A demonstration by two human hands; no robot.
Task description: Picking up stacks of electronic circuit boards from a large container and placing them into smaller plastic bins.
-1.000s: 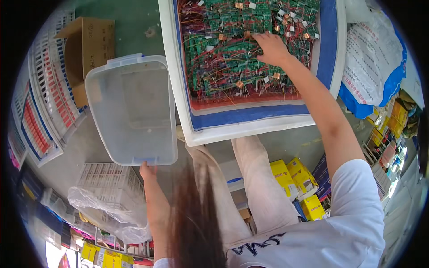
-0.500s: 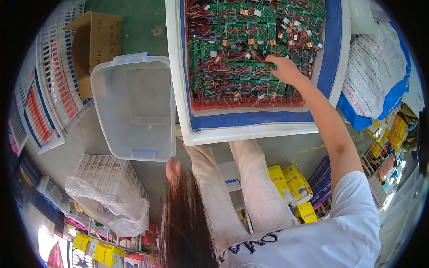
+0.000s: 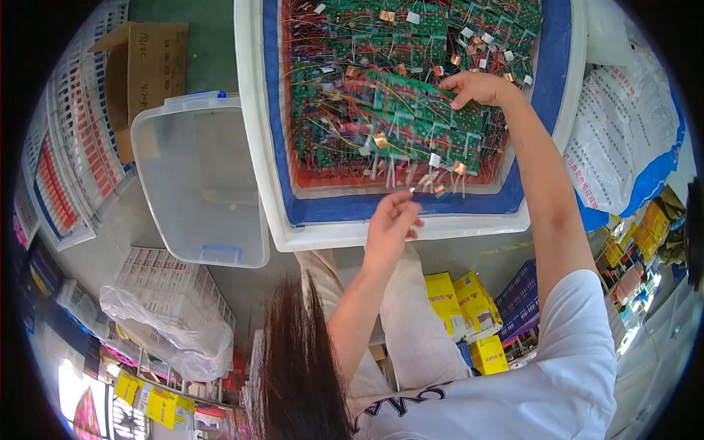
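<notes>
A white bin (image 3: 257,154) with a blue inner border is packed with green circuit boards (image 3: 411,37), trailing thin red, yellow and black wires. At the right of its middle, my right hand (image 3: 480,88) pinches the upper edge of a circuit board panel (image 3: 418,110). The panel is lifted at a tilt and slightly blurred; copper-coloured and white tabs dangle from its near side. My left hand (image 3: 394,220) is over the bin's front rim, just below the dangling wire ends. Its fingers are apart and loosely bent, with nothing visible in them.
A clear plastic tub (image 3: 198,183) sits left of the bin, with an open cardboard box (image 3: 158,73) behind it. White crates (image 3: 161,286) under plastic film are at lower left. A white-and-blue sack (image 3: 623,132) lies right; yellow boxes (image 3: 477,301) stand by my legs.
My right hand has raised a circuit board panel from the pile. My left hand has come from beside the tub to the bin's front rim. The view has shifted slightly.
</notes>
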